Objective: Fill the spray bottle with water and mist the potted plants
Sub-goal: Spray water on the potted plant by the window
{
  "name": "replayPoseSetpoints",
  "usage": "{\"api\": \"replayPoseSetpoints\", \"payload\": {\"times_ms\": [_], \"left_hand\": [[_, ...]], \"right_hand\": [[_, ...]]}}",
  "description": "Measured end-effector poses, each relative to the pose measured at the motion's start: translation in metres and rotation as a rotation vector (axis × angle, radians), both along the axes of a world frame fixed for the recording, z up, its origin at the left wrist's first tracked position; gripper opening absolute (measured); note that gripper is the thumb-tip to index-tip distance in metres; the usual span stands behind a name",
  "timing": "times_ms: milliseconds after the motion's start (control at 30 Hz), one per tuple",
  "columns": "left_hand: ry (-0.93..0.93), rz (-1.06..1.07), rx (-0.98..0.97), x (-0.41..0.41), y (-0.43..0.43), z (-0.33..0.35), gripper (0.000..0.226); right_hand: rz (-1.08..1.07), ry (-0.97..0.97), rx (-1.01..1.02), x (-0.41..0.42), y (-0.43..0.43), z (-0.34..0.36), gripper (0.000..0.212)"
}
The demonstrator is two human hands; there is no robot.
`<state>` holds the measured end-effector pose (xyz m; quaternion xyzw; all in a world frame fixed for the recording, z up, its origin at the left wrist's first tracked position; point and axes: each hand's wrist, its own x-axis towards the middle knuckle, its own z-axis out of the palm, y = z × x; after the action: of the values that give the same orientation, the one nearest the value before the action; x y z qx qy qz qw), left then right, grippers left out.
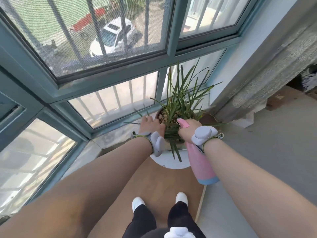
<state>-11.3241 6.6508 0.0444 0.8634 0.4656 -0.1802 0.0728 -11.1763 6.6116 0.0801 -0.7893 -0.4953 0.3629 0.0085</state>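
A potted plant (181, 95) with long thin green leaves stands in a pot with pebbles on top, on a white round saucer (169, 161) by the window corner. My right hand (187, 130) grips the neck of a pink spray bottle (199, 162) with a light blue base, its pink nozzle head pointing into the leaves. My left hand (151, 126) rests on the pot's left rim, fingers spread over the pebbles, holding nothing. Both wrists wear grey strapped devices.
Teal-framed windows (109, 73) with bars run along the left and back. A grey concrete wall (267, 78) rises on the right. Wooden flooring (164, 184) lies under my feet in white shoes (138, 202), with grey floor to the right.
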Motion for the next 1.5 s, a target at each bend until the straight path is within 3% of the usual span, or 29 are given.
{"api": "replayPoseSetpoints", "payload": {"times_ms": [200, 333, 467, 633, 833, 967, 1067, 1133, 1233, 1400, 1500], "left_hand": [[0.002, 0.005, -0.046, -0.015, -0.013, -0.007, 0.035], [0.007, -0.014, -0.05, -0.016, -0.016, -0.007, 0.038], [-0.016, -0.026, -0.038, -0.014, -0.016, -0.002, 0.034], [-0.104, -0.111, 0.046, -0.005, -0.016, 0.009, 0.035], [-0.232, -0.352, 0.13, 0.036, -0.018, 0.024, 0.051], [-0.21, -0.436, 0.168, 0.072, -0.016, 0.025, 0.057], [-0.11, -0.324, 0.157, 0.096, -0.006, 0.025, 0.067], [-0.007, -0.186, 0.161, 0.117, 0.005, 0.024, 0.066], [0.106, -0.016, 0.122, 0.125, 0.022, 0.023, 0.061], [0.255, 0.23, 0.036, 0.116, 0.034, 0.021, 0.041], [0.311, 0.335, -0.001, 0.108, 0.028, 0.02, 0.037]], "right_hand": [[0.132, 0.006, -0.089, -0.003, 0.01, -0.009, 0.05], [0.08, -0.009, -0.073, -0.007, 0.02, -0.01, 0.056], [-0.021, 0.046, -0.032, -0.007, 0.017, -0.007, 0.026], [-0.022, 0.06, -0.012, 0.0, 0.0, 0.002, 0.014], [-0.09, 0.184, 0.019, 0.045, -0.013, 0.021, 0.043], [-0.127, 0.152, 0.044, 0.085, 0.001, 0.032, 0.033], [-0.034, 0.08, 0.015, 0.107, 0.015, 0.04, 0.011], [0.049, 0.069, -0.015, 0.128, 0.031, 0.04, 0.016], [0.19, 0.093, -0.047, 0.136, 0.044, 0.037, 0.006], [0.414, 0.067, -0.097, 0.144, 0.064, 0.03, 0.037], [0.432, 0.077, -0.133, 0.148, 0.077, 0.015, 0.035]]}}
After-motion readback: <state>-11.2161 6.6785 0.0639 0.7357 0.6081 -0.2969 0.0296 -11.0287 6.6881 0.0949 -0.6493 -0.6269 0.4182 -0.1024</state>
